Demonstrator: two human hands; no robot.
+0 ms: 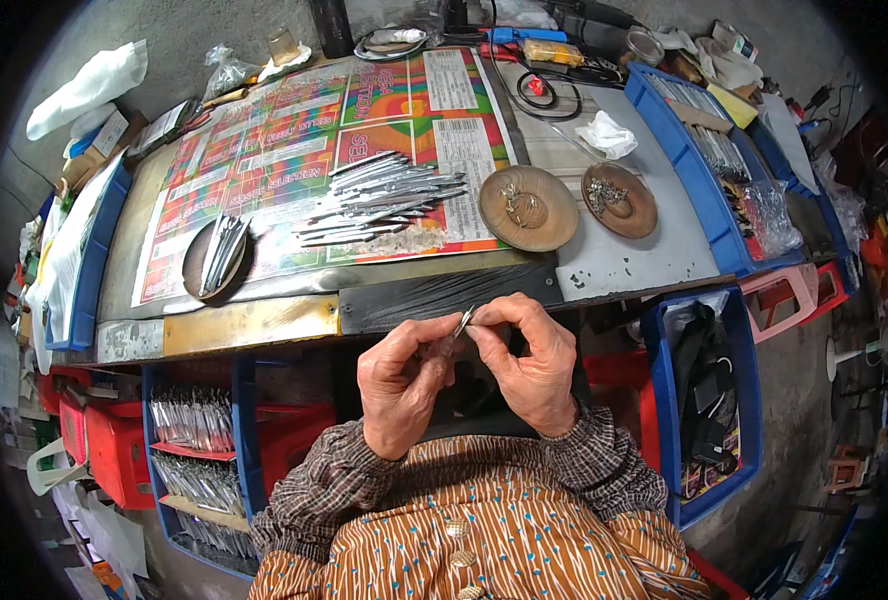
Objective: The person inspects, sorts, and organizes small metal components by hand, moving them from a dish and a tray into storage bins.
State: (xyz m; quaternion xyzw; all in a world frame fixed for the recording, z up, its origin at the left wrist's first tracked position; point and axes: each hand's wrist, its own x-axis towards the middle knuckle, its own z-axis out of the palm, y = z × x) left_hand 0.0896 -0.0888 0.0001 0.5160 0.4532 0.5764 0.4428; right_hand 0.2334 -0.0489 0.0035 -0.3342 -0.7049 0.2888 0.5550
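Note:
Just in front of the table edge, my left hand [404, 375] is closed round a slim silver metal tool [465, 319], of which only the upper end shows between the fingers. My right hand [532, 355] meets it there, thumb and forefinger pinched at that end; whatever small part they may hold is hidden. Beyond the hands lies a loose pile of slim silver metal tools [379, 198]. Left of the pile, a round dark bowl [196, 268] holds several more. To the right are a wooden bowl [549, 232] with a few tiny metal parts and a smaller bowl [644, 222] with many.
Colourful printed sheets [294, 190] cover the worktable. A blue crate [664, 130] stands at its right, near a crumpled white tissue [607, 135] and a black cable [539, 100]. Below the table are a blue bin [669, 440] and a blue rack [150, 440] packed with metal tools.

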